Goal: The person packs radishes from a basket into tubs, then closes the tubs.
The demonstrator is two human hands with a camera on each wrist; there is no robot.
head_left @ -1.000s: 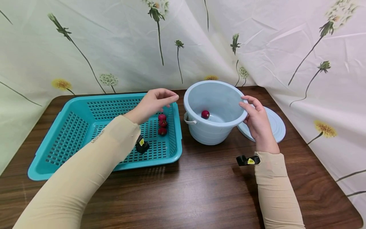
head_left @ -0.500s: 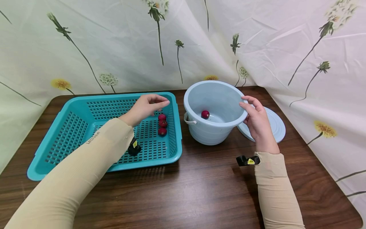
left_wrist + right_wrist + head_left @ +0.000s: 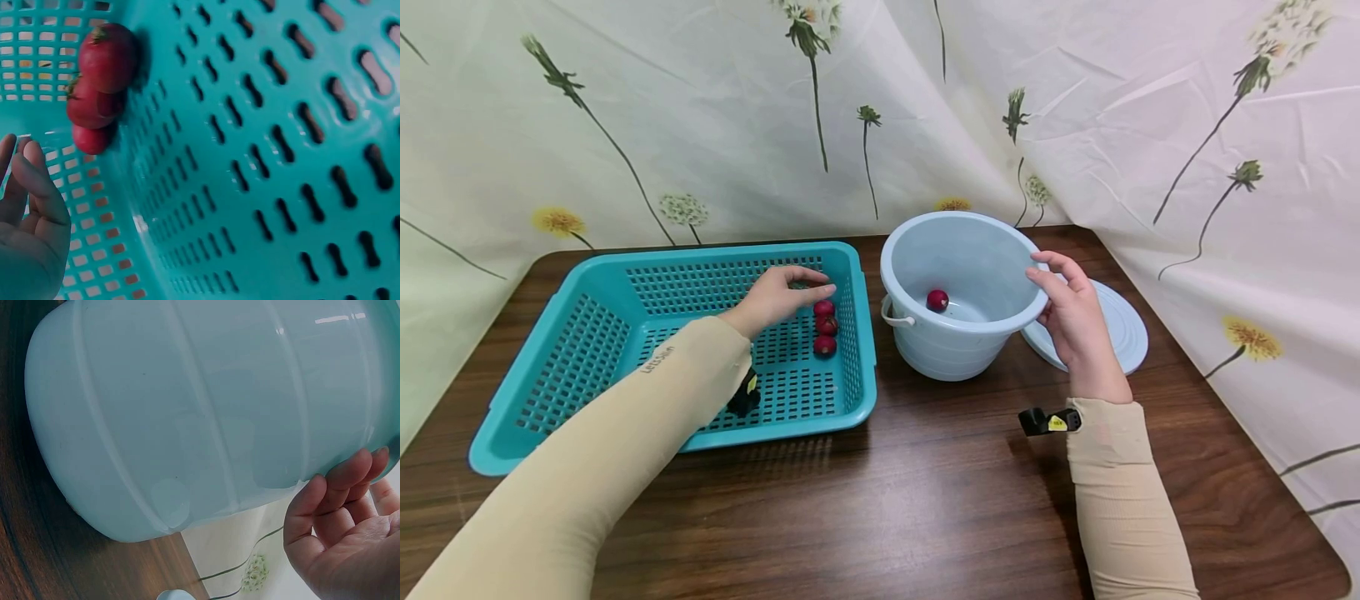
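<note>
My left hand [image 3: 782,298] hovers inside the turquoise basket [image 3: 797,422], fingers loosely bent and holding nothing. Just right of its fingertips, a row of red radishes [image 3: 824,345] lies along the basket's right side. The left wrist view shows these radishes [image 3: 107,59] against the perforated wall, apart from the left hand [image 3: 34,219]. A light blue bucket [image 3: 951,354] stands upright right of the basket, with one radish [image 3: 937,300] on its bottom. My right hand [image 3: 1075,321] holds the bucket's right rim; from the right wrist, its fingers [image 3: 359,472] curl at the bucket's rim.
A light blue lid [image 3: 1123,325] lies flat on the brown wooden table [image 3: 925,492], behind the right hand. The bucket's handle [image 3: 897,315] hangs on its left side. A white flowered cloth [image 3: 715,117] hangs behind and right of the table.
My left hand has come back from near the bucket, moving left and then down into the basket toward the radishes. The right hand has stayed at the bucket's rim.
</note>
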